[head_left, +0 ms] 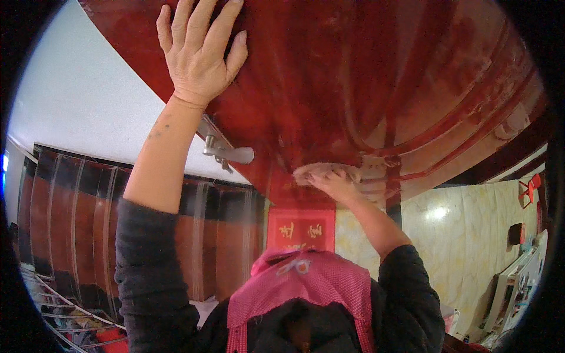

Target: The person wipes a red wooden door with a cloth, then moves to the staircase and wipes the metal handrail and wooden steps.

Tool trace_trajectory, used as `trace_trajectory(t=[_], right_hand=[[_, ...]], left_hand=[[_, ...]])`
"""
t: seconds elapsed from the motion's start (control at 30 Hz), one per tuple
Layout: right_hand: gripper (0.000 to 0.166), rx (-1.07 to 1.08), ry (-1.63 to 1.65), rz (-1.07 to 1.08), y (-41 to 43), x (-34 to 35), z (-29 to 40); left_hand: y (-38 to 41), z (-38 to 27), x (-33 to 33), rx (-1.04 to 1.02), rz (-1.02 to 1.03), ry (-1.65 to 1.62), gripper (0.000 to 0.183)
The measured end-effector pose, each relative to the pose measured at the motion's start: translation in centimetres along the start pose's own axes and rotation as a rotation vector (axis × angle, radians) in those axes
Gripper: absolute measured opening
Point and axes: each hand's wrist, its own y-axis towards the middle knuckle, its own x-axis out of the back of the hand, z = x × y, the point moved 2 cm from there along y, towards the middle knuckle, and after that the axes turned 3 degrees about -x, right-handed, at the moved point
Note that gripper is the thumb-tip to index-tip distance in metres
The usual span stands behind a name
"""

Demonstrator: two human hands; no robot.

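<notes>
A glossy red-brown door (300,79) with moulded curved trim fills the upper part of the head view. Against its left side rests my left hand (198,48), fingers spread and holding nothing; some fingertips are cut off by the top of the picture. Lower on the door, my right hand (335,183) presses a pale cloth (304,174) to the surface, its fingers partly blurred over the cloth. A metal lever handle (236,154) juts from the door's left edge, between my two arms, with what looks like a key below it.
A red doormat (276,225) with gold writing lies on the pale tiled floor (441,247). White wall (88,88) and brown panelling (145,247) stand at left. A wire rack (84,311) occupies the lower left corner; a cluttered white table (523,282) is at right.
</notes>
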Motion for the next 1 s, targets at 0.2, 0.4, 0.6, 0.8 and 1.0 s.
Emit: trace_trajectory(t=[0.2, 0.4, 0.6, 0.8, 1.0], right_hand=[[0.035, 0.133, 0.080, -0.025, 1.9, 4.1, -2.2], [0.036, -0.092, 0.059, -0.436, 14.1, 14.5, -2.7], [0.034, -0.180, -0.014, -0.286, 13.6, 10.7, 1.4], [0.035, -0.046, -0.015, 0.007, 6.2, 2.4, 4.7], [0.036, -0.028, -0.042, 0.101, 1.4, -2.9, 5.8]], left_hand=[[-0.2, 0.0, 0.1, 0.018, 0.026, -0.004, 0.041], [0.0, -0.1, 0.6, 0.016, 0.037, 0.026, 0.041], [-0.2, 0.4, -0.3, -0.036, -0.071, 0.011, 0.041], [-0.3, 0.2, -0.4, 0.015, -0.068, -0.027, 0.041], [-0.5, 0.4, -0.7, -0.010, -0.122, -0.032, 0.041]])
